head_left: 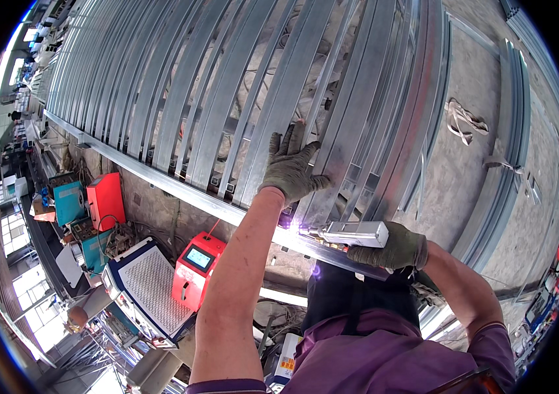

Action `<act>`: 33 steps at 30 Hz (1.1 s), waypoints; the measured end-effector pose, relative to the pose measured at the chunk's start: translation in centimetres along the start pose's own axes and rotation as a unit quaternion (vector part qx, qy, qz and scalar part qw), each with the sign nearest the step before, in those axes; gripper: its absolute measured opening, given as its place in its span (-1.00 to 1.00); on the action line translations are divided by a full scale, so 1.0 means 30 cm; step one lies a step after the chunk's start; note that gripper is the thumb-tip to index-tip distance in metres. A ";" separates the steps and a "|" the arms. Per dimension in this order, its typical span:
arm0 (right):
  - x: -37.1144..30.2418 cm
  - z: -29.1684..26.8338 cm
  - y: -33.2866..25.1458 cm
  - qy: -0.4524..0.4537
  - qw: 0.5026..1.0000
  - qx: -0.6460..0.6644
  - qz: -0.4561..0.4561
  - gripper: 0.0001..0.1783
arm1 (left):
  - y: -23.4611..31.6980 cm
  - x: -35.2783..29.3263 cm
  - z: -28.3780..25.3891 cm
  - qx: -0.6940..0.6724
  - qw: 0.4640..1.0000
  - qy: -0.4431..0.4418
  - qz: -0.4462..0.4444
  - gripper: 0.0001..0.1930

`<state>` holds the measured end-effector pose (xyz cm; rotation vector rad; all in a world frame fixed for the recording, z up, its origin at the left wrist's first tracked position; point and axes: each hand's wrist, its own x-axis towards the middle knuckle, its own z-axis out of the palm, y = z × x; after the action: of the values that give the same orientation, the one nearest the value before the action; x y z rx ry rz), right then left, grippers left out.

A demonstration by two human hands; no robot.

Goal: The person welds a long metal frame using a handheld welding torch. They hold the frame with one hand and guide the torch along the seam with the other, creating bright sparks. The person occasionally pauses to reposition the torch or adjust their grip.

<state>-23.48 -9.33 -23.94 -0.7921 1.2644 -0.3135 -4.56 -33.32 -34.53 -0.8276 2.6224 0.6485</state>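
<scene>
The right hand [398, 248], gloved, grips a silvery box-shaped welding torch [356, 233], its tip glowing violet-white against the long galvanised steel frame rail [181, 190]. The gloved left hand [290, 169] lies open, fingers spread, flat on an upright grey slat [279, 98].

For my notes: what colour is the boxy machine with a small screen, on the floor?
Bright red, clearest in the head view.

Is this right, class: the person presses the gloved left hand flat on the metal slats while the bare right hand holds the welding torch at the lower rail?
Not quite. The head view shows the right hand gloved too, gripping the welding torch at the lower rail. The gloved left hand does press on the metal slats.
</scene>
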 end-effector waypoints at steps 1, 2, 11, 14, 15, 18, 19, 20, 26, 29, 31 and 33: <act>0.001 0.000 0.002 0.001 1.000 -0.003 -0.003 -0.27 | -0.002 0.000 0.000 -0.002 1.000 0.001 0.000 0.12; 0.001 0.000 0.004 0.001 1.000 -0.005 -0.005 -0.27 | -0.003 0.000 0.000 -0.004 1.000 0.003 0.000 0.12; -0.002 -0.001 0.011 0.003 1.000 -0.023 -0.012 -0.27 | -0.005 0.000 0.000 -0.001 1.000 -0.001 -0.003 0.13; -0.001 0.002 0.020 0.008 0.999 -0.025 -0.029 -0.27 | -0.006 0.002 -0.001 0.002 1.000 -0.001 -0.003 0.14; -0.001 0.002 0.024 0.008 0.999 -0.022 -0.031 -0.27 | -0.006 0.003 -0.002 0.003 1.000 -0.001 -0.004 0.14; -0.004 -0.001 0.018 0.002 1.000 -0.006 -0.023 -0.27 | -0.003 0.003 -0.002 0.003 1.000 -0.003 -0.004 0.14; -0.011 -0.007 -0.002 -0.004 1.000 0.002 -0.011 -0.27 | -0.005 0.001 -0.002 0.001 1.000 -0.002 -0.004 0.14; -0.013 -0.010 -0.012 -0.011 1.000 0.009 0.001 -0.26 | -0.007 0.000 -0.001 -0.002 1.000 0.000 -0.003 0.14; -0.009 0.004 0.034 0.013 1.000 0.004 -0.012 -0.24 | -0.005 0.004 -0.007 0.004 1.000 -0.005 -0.003 0.14; -0.015 -0.003 0.023 0.005 1.000 0.010 0.005 -0.24 | -0.005 0.004 -0.006 0.009 1.000 -0.008 -0.005 0.14; -0.014 -0.002 0.033 0.010 1.000 0.009 -0.002 -0.24 | -0.001 0.005 -0.010 0.010 1.000 -0.009 -0.005 0.14; -0.013 0.001 0.044 0.015 1.000 0.013 -0.010 -0.24 | 0.001 0.002 -0.017 0.010 1.000 -0.010 -0.006 0.14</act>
<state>-23.85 -8.15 -24.53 -0.7797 1.2790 -0.3582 -4.71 -33.57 -34.12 -0.8255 2.6008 0.6227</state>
